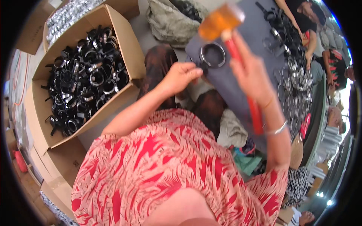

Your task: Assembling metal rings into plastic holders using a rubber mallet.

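Note:
My left hand (183,77), fingers pinched together, grips the dark end of a metal ring with a black handle (204,67). That ring lies at the near left edge of the grey work table (245,41). In my right hand (252,75) is a mallet (220,23) with an amber-orange head and a red handle. Its head is raised above the table, just beyond the ring, and looks slightly blurred. The handle runs down along my right forearm. My left fingers partly cover the ring's black part.
An open cardboard box (132,49) at the left holds many black-handled metal rings. More rings are piled along the table's right side (296,83), where another person's arms (310,49) reach in. A pale sack (166,22) stands beyond my knees. Further people sit at the far right.

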Tool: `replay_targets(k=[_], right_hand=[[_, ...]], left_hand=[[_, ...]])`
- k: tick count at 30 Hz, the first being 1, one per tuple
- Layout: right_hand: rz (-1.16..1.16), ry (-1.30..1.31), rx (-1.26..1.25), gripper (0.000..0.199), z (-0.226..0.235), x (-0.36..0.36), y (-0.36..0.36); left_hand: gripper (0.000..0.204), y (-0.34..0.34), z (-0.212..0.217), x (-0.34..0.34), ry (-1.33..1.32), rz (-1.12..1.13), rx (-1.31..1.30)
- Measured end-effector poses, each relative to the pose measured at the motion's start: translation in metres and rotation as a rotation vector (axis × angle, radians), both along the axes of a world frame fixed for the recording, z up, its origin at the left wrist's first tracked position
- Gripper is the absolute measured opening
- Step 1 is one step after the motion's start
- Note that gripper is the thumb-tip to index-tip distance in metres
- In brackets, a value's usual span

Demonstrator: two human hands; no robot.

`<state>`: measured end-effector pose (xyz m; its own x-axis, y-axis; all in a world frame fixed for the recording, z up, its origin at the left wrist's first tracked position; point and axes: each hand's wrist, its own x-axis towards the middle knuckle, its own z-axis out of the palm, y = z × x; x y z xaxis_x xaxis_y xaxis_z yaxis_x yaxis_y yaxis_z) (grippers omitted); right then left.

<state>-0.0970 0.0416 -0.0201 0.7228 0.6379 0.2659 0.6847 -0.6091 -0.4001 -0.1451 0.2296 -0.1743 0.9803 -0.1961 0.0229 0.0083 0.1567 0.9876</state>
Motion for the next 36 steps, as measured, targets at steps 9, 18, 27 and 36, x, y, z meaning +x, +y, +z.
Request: replay_targets(k=[9, 18, 27, 36], right_hand=[[-0.086, 0.022, -0.160, 0.041, 0.027, -0.002, -0.006], [-0.280, -0.032, 0.364, 0.044, 0.100, 0.004, -0.023], [-0.541, 0.430, 0.481, 0.055, 0.034, -0.024, -0.061], [-0.512, 0.451, 0.572, 0.061, -0.011, -0.062, -0.069]], left_hand=[[0.033, 0.003, 0.011, -0.007, -0.047, 0.003, 0.138], [0.031, 0.008, 0.005, -0.012, -0.006, 0.000, -0.028], [0.027, 0.006, -0.002, -0.006, -0.015, 0.001, -0.030], [0.024, 0.028, 0.027, -0.005, -0.057, 0.283, -0.035]])
